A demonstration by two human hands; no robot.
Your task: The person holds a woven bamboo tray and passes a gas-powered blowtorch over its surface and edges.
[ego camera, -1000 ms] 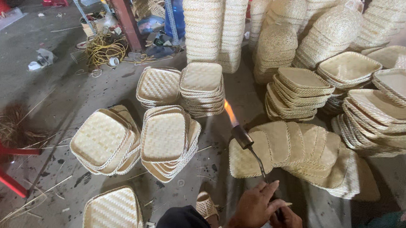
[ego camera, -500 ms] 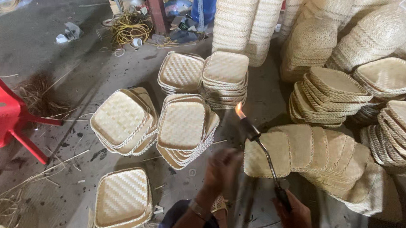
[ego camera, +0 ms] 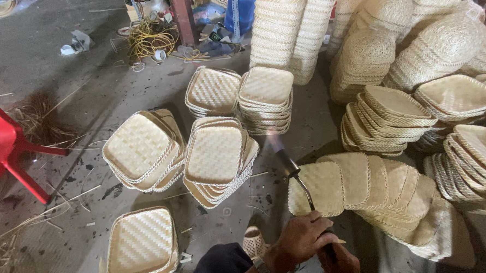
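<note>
Both hands close on the handle of a gas torch (ego camera: pixel 295 180): the left hand (ego camera: pixel 303 237) wraps it above, the right hand (ego camera: pixel 340 263) clasps below. Its flame points over the floor between tray stacks (woven, pale); the nearest is the overlapped row of trays (ego camera: pixel 382 197). A steady aim keeps scorching off the weave.

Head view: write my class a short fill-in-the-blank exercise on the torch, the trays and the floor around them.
1. Both hands hold a torch whose ____ burns at its tip.
2. The chair at the left edge is ____ in colour.
3. The tray lying alone near the bottom edge is woven and roughly ____ in shape.
4. A coil of ____ cable lies on the floor.

Missing words: flame; red; square; yellow
</note>
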